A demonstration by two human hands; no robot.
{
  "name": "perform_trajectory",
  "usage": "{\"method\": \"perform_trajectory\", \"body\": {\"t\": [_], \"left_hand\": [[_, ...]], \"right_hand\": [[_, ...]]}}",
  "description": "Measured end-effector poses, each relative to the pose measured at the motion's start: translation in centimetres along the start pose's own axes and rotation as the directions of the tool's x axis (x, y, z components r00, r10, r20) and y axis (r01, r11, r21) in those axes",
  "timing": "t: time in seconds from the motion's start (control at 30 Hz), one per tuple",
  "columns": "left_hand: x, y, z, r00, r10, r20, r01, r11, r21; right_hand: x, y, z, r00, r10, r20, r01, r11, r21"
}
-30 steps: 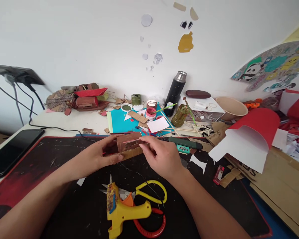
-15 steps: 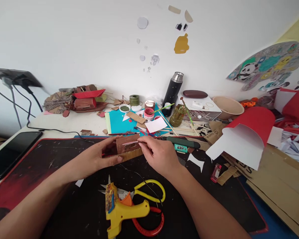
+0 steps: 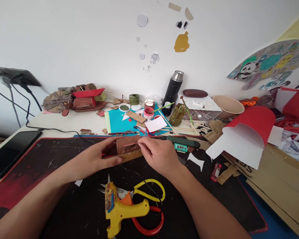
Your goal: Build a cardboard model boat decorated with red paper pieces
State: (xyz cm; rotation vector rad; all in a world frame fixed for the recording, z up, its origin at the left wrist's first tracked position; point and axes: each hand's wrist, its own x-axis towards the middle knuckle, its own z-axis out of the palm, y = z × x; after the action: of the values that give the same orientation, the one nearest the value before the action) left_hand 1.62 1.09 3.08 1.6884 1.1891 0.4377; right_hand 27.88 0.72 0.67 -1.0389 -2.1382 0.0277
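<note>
My left hand point(image 3: 103, 156) grips the left end of a brown cardboard piece point(image 3: 122, 144), thumb along its lower edge and fingers behind. The piece is held up over the dark mat and has a slot in its face. My right hand point(image 3: 159, 154) is closed at the piece's right end, its fingertips pinching a thin reddish strip point(image 3: 131, 144) that lies across the face above the slot. Below my hands a yellow glue gun point(image 3: 126, 210) rests on scissors point(image 3: 151, 191) with one yellow and one red handle.
A phone point(image 3: 12, 152) lies at the left. Behind are brown and red model boats point(image 3: 84, 99), paint pots point(image 3: 149, 113), blue paper point(image 3: 117, 121), a black flask point(image 3: 173, 89) and a brush jar point(image 3: 178, 114). Curled red paper point(image 3: 251, 126), a lighter point(image 3: 216, 172) and cardboard point(image 3: 281, 189) are at the right.
The thin strip has tilted slightly and sits closer against the brown piece. Both hands keep nearly the same place; the whole view has shifted very slightly.
</note>
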Motion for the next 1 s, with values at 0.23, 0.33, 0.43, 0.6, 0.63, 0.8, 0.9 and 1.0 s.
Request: {"method": "perform_trajectory", "body": {"t": [0.23,0.33,0.43,0.6,0.63,0.8,0.9,1.0], "left_hand": [[-0.03,-0.32,-0.14,1.0,0.001,0.031,-0.001,1.0,-0.025],[0.04,-0.51,-0.15,0.999,-0.004,0.039,0.006,0.999,-0.051],[0.12,-0.6,-0.09,0.999,-0.016,0.049,0.019,0.997,-0.075],[0.12,-0.35,0.0,0.999,-0.023,0.042,0.028,0.992,-0.124],[0.11,-0.3,0.0,0.999,-0.023,0.042,0.028,0.991,-0.129],[0.1,-0.32,-0.05,0.999,-0.02,0.047,0.026,0.992,-0.126],[0.08,-0.5,-0.08,0.999,-0.025,0.046,0.03,0.992,-0.125],[0.05,-0.57,-0.09,0.998,-0.028,0.048,0.034,0.991,-0.129]], "right_hand": [[-0.05,0.16,0.05,0.998,-0.051,-0.021,0.05,0.999,-0.019],[-0.02,0.16,0.07,0.997,-0.067,-0.025,0.066,0.998,-0.018],[-0.02,0.2,0.07,0.997,-0.071,-0.015,0.07,0.997,-0.027],[-0.07,0.27,0.07,0.997,-0.074,0.004,0.074,0.996,-0.04],[-0.07,0.27,0.06,0.997,-0.075,0.004,0.076,0.996,-0.04],[-0.05,0.28,0.05,0.998,-0.056,-0.01,0.056,0.998,-0.008],[-0.07,0.28,0.05,0.999,-0.045,-0.006,0.045,0.999,0.008],[-0.1,0.23,0.06,0.999,-0.038,-0.004,0.038,0.999,0.015]]}}
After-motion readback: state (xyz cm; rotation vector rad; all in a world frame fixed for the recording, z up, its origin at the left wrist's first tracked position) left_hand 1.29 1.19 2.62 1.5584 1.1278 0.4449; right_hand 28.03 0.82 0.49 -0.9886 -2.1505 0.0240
